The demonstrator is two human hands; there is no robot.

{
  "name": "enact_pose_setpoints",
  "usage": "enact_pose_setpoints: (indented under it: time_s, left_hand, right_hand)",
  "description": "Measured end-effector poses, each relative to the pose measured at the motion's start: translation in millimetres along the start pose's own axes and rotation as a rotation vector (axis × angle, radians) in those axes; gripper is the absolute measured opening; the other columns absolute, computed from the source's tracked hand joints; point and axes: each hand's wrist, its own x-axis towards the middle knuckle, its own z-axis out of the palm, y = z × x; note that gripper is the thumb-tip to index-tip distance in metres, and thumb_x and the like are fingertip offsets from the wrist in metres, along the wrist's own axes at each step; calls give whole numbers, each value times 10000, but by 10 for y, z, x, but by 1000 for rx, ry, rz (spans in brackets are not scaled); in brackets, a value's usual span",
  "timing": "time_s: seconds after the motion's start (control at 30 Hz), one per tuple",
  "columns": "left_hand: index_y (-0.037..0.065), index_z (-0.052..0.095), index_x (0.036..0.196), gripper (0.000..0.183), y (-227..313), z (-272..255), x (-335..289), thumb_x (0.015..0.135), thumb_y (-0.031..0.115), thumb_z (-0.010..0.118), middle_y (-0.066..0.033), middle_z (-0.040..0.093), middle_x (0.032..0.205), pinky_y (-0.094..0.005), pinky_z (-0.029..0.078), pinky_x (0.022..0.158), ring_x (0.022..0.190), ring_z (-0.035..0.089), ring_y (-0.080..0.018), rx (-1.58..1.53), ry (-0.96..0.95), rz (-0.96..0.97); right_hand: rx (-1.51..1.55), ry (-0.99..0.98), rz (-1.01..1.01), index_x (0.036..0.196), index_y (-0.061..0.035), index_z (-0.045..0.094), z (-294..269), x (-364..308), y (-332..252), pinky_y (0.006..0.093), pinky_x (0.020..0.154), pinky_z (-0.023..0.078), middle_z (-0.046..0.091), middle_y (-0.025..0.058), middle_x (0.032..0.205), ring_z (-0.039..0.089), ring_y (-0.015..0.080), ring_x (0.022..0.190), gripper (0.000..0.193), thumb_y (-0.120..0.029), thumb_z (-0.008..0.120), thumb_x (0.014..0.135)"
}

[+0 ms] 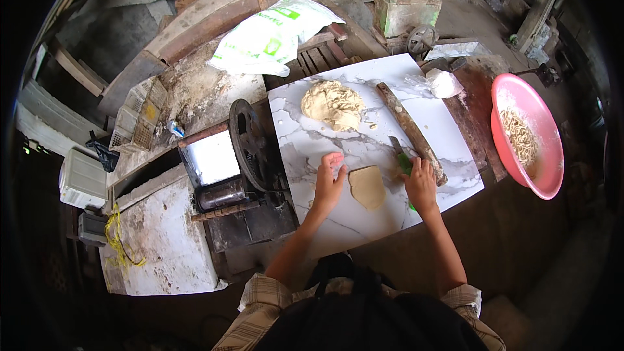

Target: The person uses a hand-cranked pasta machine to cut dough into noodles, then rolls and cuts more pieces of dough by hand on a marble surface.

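My left hand (329,181) hovers at the marble-patterned board with its fingers apart, holding nothing. Just right of it lies a flat, pale piece of dough (368,188) with rounded edges. My right hand (422,190) is closed over the green handle of a knife (402,160), whose blade points away from me; the palm hides part of the handle. Beside those fingers rests a long wooden rolling pin (411,131), set at a slant. Farther back on the board sits a large, rough lump of dough (333,105), with small crumbs near it.
A hand-cranked roller machine (221,162) with a big dark wheel stands left of the board. To the right, a pink basin (551,149) holds cut noodle strands. A bag of white powder (444,83) sits at the board's far right corner. Behind is a white-and-green sack (266,39).
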Motion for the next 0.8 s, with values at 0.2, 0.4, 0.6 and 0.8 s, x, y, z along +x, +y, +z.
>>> enact_pose_setpoints:
  time_s: [0.2,0.4,0.6,0.8]
  left_hand:
    - [68,434,1240,415,301,6,-475,842,40,547,-85,580,1165,-421,314,971,1103,492,-273,333,83,95]
    - [95,356,1336,526,353,-7,-635,842,47,532,-34,536,1275,-432,251,999,1176,421,-251,438,30,121]
    - [69,324,1348,528,333,38,-667,852,42,503,-66,537,1258,-454,211,1017,1176,405,-284,404,56,162]
    - [63,311,1359,534,299,43,-675,862,47,505,-69,502,1294,-439,207,1013,1187,397,-286,372,84,208]
  right_hand:
    - [185,-16,-153,1305,-42,347,-1,-119,-134,522,687,475,582,271,963,591,442,786,484,-99,526,859]
    - [170,-240,-352,1469,-83,78,-139,-490,-735,500,567,497,596,260,706,618,409,631,733,-69,480,855]
    - [73,-338,-308,1456,-27,96,-134,-607,-923,508,591,514,608,267,726,625,426,648,758,-29,463,792]
    - [67,-344,-281,1441,18,99,-55,-621,-972,510,600,515,612,273,726,630,430,673,758,-35,476,785]
